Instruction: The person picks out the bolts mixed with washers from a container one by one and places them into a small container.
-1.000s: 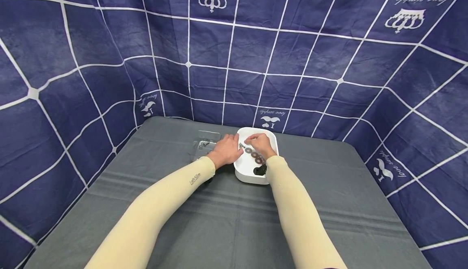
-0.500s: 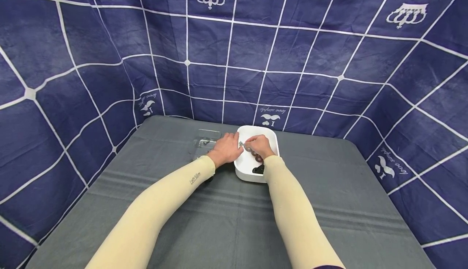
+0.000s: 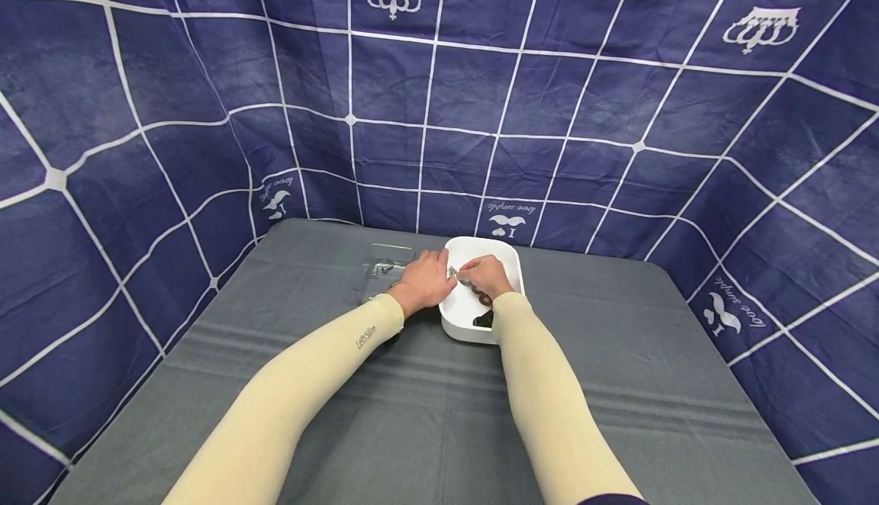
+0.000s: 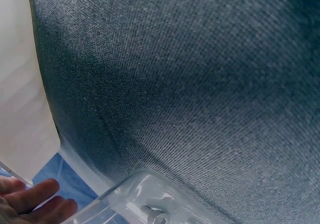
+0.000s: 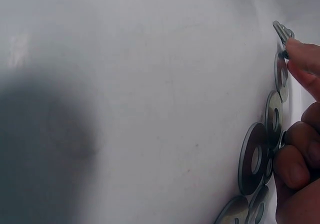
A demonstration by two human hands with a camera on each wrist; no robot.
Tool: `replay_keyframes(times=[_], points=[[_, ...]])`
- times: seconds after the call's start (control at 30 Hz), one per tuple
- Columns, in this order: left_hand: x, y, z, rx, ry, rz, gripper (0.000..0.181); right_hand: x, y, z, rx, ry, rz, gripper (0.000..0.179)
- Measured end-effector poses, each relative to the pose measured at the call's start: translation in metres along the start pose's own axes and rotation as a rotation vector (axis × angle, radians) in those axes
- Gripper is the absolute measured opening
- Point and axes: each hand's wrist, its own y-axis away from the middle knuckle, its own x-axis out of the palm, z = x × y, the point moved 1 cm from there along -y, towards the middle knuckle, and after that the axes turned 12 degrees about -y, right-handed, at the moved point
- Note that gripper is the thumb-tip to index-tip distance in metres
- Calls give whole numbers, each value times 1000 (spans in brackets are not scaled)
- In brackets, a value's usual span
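A white box (image 3: pixel 474 336) with rounded corners stands near the back of the table. My left hand (image 3: pixel 427 280) rests on its left rim with fingers extended; in the left wrist view several fingers (image 4: pixel 37 196) reach beside the white wall. Inside the box, my right hand (image 3: pixel 486 275) has its thumb and index finger together at a small metal screw (image 5: pixel 281 31), seemingly pinching its end. The other fingers are curled in. Several flat metal washers (image 5: pixel 252 159) lie in a row beside that hand. A black object (image 3: pixel 484 320) of unclear kind lies at the box's near end.
Left of the white box is a clear plastic container (image 3: pixel 393 252) holding small metal parts, partly hidden by the left hand. A grey cloth (image 3: pixel 439 406) covers the table. Blue fabric (image 3: pixel 453 93) with white lines hangs behind and at both sides.
The right hand has moved slightly left and down toward the screws and washers, and now covers more of them. My left hand stays in place on the rim.
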Motion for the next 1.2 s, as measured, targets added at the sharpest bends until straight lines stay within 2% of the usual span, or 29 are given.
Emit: replay_keyframes(times=[0.17,0.37,0.6,0.93,1.2], points=[[0,-1,-3,-10,-16,1,65,-2,1,-1,-37,18,16,13],[-1,-4,-11,42,-16,29,68,-8,8,-4,-19,45,-28,11],[1,-3,-6,3,-53,23,67,-3,9,0,-7,31,-8,10],[0,-1,-1,-1,-57,-12,65,2,3,5,-39,157,-12,11],[0,0,-2,4,-48,-29,65,1,8,9,-50,212,2,14]])
